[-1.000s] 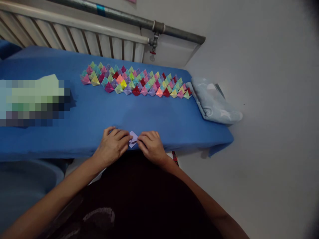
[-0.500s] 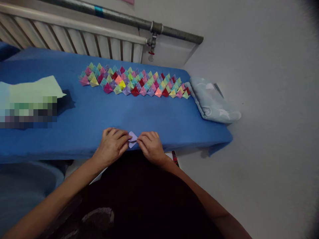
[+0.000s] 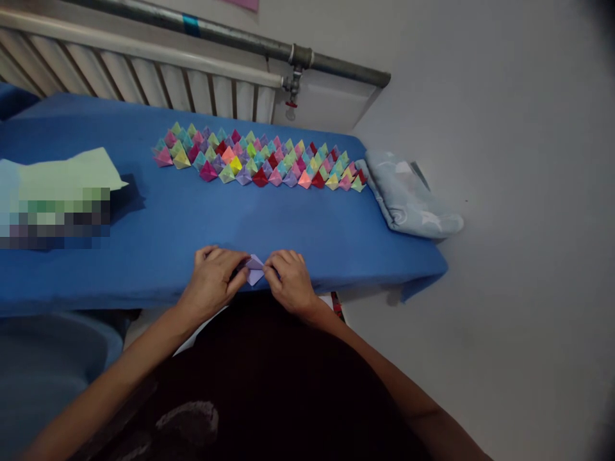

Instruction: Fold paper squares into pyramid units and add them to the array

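Note:
A small folded piece of purple paper (image 3: 255,275) lies between my hands at the front edge of the blue-covered table (image 3: 192,218). My left hand (image 3: 214,276) pinches its left side between thumb and fingers. At the opposite corner, the fingertips of my right hand (image 3: 289,280) are closed on the paper. Farther back, many-coloured folded paper pieces (image 3: 260,177) with pointed tops stand in close rows.
A folded grey-blue cloth with a white pattern (image 3: 408,198) rests at the table's right end, by the wall. On the left lies a pale green sheet (image 3: 72,173), partly pixelated. A radiator (image 3: 144,80) and pipe run behind; a blue tub (image 3: 57,358) stands below left.
My left thumb has moved lower and apart from the fingers, and the purple paper now shows more of its lower flap. My right hand keeps nearly the same place.

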{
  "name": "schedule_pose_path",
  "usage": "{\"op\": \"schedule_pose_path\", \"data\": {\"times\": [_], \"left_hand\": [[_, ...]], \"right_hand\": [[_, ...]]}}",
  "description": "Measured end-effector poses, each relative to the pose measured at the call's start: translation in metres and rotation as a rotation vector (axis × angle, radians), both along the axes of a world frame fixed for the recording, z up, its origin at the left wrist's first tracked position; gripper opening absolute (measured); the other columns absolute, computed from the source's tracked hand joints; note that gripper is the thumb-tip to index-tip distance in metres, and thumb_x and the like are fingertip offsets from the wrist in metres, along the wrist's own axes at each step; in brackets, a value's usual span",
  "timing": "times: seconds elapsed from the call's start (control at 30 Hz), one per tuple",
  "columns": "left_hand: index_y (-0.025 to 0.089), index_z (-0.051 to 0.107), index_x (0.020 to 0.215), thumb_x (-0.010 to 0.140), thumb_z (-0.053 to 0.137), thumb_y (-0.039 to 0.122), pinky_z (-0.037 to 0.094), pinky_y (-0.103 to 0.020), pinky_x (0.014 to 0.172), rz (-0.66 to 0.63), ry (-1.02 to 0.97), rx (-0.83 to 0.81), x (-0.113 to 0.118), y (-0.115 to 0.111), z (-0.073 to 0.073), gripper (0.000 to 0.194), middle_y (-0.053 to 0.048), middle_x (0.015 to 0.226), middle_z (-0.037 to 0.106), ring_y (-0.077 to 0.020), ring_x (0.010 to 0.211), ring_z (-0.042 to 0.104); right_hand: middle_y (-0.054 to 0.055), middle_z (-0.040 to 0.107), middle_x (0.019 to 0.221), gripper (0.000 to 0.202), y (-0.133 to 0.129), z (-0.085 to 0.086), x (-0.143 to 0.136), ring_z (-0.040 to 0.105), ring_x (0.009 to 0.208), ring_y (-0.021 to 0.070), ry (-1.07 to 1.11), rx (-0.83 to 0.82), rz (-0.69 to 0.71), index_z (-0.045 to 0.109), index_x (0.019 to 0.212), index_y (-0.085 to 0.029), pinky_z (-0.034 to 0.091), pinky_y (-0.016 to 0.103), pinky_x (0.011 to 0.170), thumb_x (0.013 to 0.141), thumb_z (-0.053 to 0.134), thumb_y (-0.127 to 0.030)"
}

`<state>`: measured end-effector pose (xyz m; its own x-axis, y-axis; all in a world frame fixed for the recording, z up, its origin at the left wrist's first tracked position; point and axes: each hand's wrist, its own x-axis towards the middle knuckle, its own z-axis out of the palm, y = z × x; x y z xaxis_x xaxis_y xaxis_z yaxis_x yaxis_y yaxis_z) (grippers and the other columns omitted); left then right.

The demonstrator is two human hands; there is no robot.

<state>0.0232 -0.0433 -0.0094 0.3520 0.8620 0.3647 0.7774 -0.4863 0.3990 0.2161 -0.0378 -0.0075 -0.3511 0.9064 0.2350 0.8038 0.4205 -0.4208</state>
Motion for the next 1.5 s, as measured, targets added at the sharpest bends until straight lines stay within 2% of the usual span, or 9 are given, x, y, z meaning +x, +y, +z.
{"op": "schedule_pose_path", "data": {"times": [0.1, 0.27, 0.53, 1.1, 1.27, 1.5], "left_hand": [[0.020, 0.067, 0.101, 0.097, 0.046, 0.031, 0.034, -0.045, 0.100, 0.024, -0.013, -0.013, 0.001, -0.001, 0.001, 0.025, -0.005, 0.098, 0.075, -0.0231, 0.094, 0.065], [0.021, 0.068, 0.086, 0.098, 0.045, 0.034, 0.037, -0.043, 0.090, 0.078, 0.033, 0.023, 0.001, -0.002, -0.002, 0.029, -0.006, 0.096, 0.072, -0.0247, 0.092, 0.063], [0.018, 0.068, 0.082, 0.095, 0.053, 0.036, 0.040, -0.041, 0.082, 0.160, 0.043, 0.017, 0.000, 0.005, -0.010, 0.027, -0.009, 0.098, 0.070, -0.0258, 0.091, 0.061], [0.017, 0.067, 0.080, 0.095, 0.052, 0.036, 0.041, -0.041, 0.079, 0.186, 0.177, 0.076, 0.003, 0.011, -0.017, 0.028, -0.013, 0.101, 0.069, -0.0272, 0.091, 0.057], [0.017, 0.067, 0.081, 0.095, 0.052, 0.038, 0.040, -0.040, 0.076, 0.179, 0.241, 0.065, 0.004, 0.012, -0.014, 0.029, -0.013, 0.101, 0.068, -0.0275, 0.090, 0.057], [0.018, 0.066, 0.076, 0.093, 0.054, 0.045, 0.040, -0.042, 0.074, 0.252, 0.266, 0.012, 0.003, 0.011, -0.005, 0.034, -0.013, 0.095, 0.067, -0.0290, 0.088, 0.057]], "right_hand": [[0.004, 0.068, 0.093, 0.018, 0.000, -0.001, -0.001, 0.055, 0.090, 0.0183, 0.007, -0.002, -0.010, 0.061, 0.082, -0.020, 0.035, 0.032, 0.082, 0.097, 0.052, -0.023], [0.004, 0.068, 0.092, 0.018, 0.001, -0.001, -0.003, 0.055, 0.089, 0.0187, 0.000, 0.000, -0.042, 0.061, 0.081, -0.020, 0.034, 0.032, 0.081, 0.097, 0.053, -0.025], [0.004, 0.068, 0.091, 0.018, 0.003, 0.003, -0.007, 0.055, 0.088, 0.0191, -0.018, -0.008, -0.080, 0.061, 0.079, -0.020, 0.035, 0.032, 0.080, 0.095, 0.054, -0.025], [0.006, 0.066, 0.095, 0.019, 0.004, 0.009, -0.010, 0.053, 0.087, 0.0205, -0.146, -0.034, -0.093, 0.063, 0.085, -0.019, 0.034, 0.034, 0.076, 0.096, 0.049, -0.026], [0.007, 0.066, 0.095, 0.017, 0.004, 0.011, -0.011, 0.054, 0.089, 0.0212, -0.143, -0.056, -0.095, 0.063, 0.086, -0.019, 0.035, 0.034, 0.078, 0.096, 0.050, -0.026], [0.008, 0.065, 0.095, 0.016, 0.005, 0.012, -0.012, 0.053, 0.088, 0.0219, -0.142, -0.055, -0.086, 0.062, 0.084, -0.020, 0.034, 0.035, 0.076, 0.094, 0.050, -0.023]]}}
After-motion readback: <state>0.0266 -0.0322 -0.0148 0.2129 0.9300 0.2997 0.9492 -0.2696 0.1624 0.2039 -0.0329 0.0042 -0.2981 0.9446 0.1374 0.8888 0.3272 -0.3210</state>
